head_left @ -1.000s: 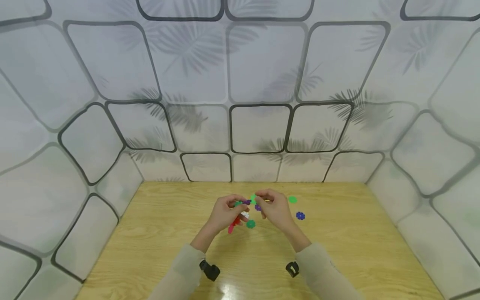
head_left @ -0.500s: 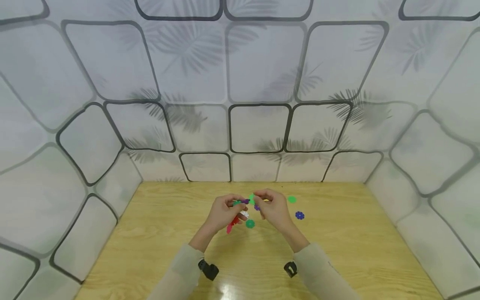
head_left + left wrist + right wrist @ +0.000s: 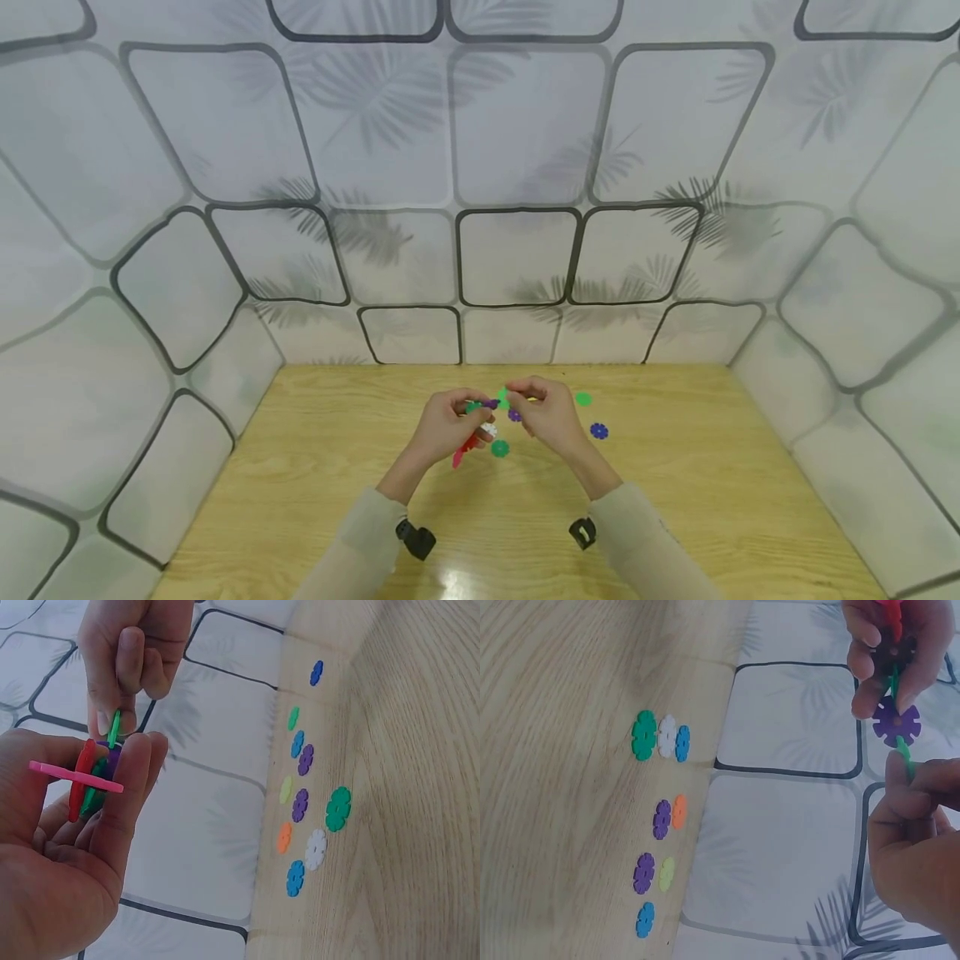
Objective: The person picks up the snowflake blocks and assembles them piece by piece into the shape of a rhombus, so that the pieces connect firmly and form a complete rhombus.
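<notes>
My left hand (image 3: 444, 429) grips a short chain of interlocking plastic flower discs. In the left wrist view a pink disc (image 3: 60, 773) crosses a red disc (image 3: 79, 796), with a green disc (image 3: 93, 799) behind. The right wrist view shows a purple disc (image 3: 898, 724) at the chain's end, just beyond the left fingertips. My right hand (image 3: 553, 421) pinches a light green disc (image 3: 904, 748) between thumb and fingers. The light green disc's edge meets the purple disc's rim, and its other side is hidden in the fingers.
Several loose discs lie on the wooden table (image 3: 315, 483) beneath and beyond the hands, among them a dark green disc (image 3: 500, 448), a white disc (image 3: 316, 849) and an orange disc (image 3: 284, 838). A blue disc (image 3: 598, 431) lies farther right. Patterned walls (image 3: 517, 258) enclose the table.
</notes>
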Demonstrator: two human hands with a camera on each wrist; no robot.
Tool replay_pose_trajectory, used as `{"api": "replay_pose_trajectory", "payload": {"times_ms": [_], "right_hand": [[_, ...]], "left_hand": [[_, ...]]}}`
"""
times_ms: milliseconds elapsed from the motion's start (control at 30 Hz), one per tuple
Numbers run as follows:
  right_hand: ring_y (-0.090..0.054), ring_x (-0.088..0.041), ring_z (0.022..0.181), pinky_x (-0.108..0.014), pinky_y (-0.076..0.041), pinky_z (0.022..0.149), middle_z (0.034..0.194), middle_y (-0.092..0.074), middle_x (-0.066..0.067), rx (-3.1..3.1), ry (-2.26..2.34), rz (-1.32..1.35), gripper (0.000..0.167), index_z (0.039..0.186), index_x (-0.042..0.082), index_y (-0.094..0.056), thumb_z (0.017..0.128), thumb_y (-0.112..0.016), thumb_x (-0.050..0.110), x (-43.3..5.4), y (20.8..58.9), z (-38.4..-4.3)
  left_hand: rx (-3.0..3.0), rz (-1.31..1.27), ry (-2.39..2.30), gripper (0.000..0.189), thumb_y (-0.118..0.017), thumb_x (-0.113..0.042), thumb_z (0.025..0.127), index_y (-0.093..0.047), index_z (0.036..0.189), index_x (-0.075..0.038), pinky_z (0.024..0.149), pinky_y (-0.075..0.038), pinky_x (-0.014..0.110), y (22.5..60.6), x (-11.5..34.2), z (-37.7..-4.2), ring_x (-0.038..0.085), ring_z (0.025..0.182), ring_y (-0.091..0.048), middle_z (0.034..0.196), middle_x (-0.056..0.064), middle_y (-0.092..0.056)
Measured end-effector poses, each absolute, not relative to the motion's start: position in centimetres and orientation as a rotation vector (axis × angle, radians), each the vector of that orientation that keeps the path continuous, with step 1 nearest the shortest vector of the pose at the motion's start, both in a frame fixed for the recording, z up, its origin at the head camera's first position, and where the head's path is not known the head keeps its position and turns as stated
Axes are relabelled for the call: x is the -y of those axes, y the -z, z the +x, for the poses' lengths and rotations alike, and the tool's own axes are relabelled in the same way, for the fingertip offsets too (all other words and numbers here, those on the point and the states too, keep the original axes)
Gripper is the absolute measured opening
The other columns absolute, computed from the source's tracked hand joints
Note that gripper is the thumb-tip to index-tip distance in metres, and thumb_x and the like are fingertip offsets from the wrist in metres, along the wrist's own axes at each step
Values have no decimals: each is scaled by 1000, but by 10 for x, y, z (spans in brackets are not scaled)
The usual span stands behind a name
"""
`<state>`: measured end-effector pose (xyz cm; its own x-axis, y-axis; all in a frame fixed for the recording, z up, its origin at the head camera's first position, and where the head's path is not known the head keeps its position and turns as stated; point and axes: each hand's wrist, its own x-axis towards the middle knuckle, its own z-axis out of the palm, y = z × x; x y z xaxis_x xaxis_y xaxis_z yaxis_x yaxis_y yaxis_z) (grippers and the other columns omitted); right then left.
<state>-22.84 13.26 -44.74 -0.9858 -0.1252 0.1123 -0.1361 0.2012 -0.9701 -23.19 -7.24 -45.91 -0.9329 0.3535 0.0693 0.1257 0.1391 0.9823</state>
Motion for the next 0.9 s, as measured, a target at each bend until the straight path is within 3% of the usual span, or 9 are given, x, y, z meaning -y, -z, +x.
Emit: {"api": "replay_pose_trajectory", "payload": {"times_ms": [267,367,533,700,900], "right_hand": [[-37,-6,42,-18,-33,43,111,-74,-25,2438,-1982,285,24,123,-5,-71,105,-63,9,-136,447,-228],[-37,-7,42,-19,-33,43,109,-74,-25,2438,-1984,292,23,122,-4,-72,105,-63,9,-137,445,-226],[-35,-5,42,-19,-31,43,105,-73,-22,2457,-1968,316,24,124,-3,-71,106,-61,11,-139,444,-226],[-33,-5,42,-18,-30,43,105,-74,-19,2497,-1958,321,23,124,-1,-72,106,-62,10,-141,442,-226],[-33,-5,41,-18,-31,42,102,-75,-15,2428,-1992,283,22,122,-2,-73,106,-63,10,-140,451,-228]], "left_hand": [[-2262,475,-1874,21,-66,-5,102,-72,121,2,65,-67,36,458,71,-230,34,75,-79,98,19,-79],[-2273,475,-1861,21,-67,-6,102,-72,122,1,65,-66,34,458,70,-229,31,74,-79,97,18,-79],[-2274,500,-1878,22,-67,-6,102,-72,121,2,67,-67,40,458,69,-229,27,71,-79,97,19,-79],[-2278,542,-1864,20,-68,-6,101,-73,118,3,64,-66,33,459,69,-229,29,71,-79,97,21,-79],[-2303,544,-1898,20,-67,-5,102,-73,119,4,64,-67,41,462,65,-228,20,67,-77,96,22,-79]]}}
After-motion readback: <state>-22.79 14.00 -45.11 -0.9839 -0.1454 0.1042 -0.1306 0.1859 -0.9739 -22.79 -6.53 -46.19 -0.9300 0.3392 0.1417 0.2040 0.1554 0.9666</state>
